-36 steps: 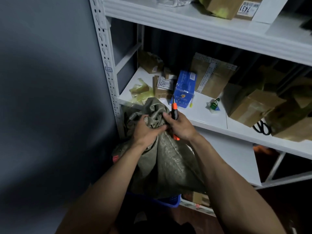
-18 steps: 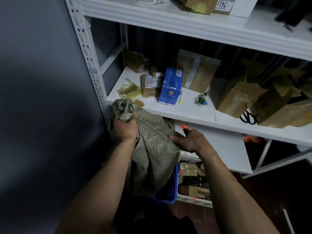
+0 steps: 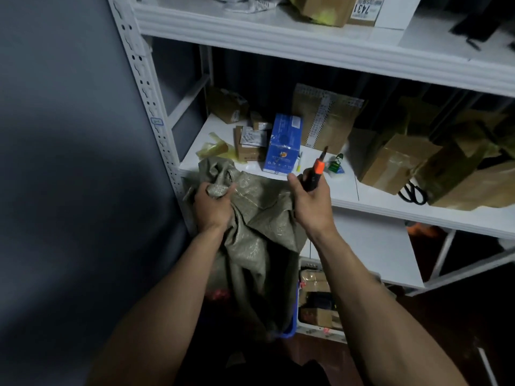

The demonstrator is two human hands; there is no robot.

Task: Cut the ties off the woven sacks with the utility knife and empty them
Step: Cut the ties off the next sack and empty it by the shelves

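Observation:
A grey-green woven sack (image 3: 259, 235) stands in a blue crate (image 3: 289, 330) against the white shelf's front edge. My left hand (image 3: 211, 207) grips the bunched neck of the sack near its top. A thin tie string (image 3: 250, 200) runs across the fabric to the right of that hand. My right hand (image 3: 310, 200) holds an orange and black utility knife (image 3: 316, 172), its tip pointing up, above the shelf edge and clear of the sack.
The middle shelf (image 3: 348, 190) carries a blue box (image 3: 284, 143), several taped cardboard boxes (image 3: 395, 162), yellow plastic scraps and black scissors (image 3: 412, 193). A white upright post (image 3: 156, 112) stands left of the sack beside a grey wall. More parcels sit on the lowest level (image 3: 317, 302).
My right hand pulled away from the sack's neck, dropped right, then rose with the knife tip up above the shelf edge. My left hand kept its grip on the neck.

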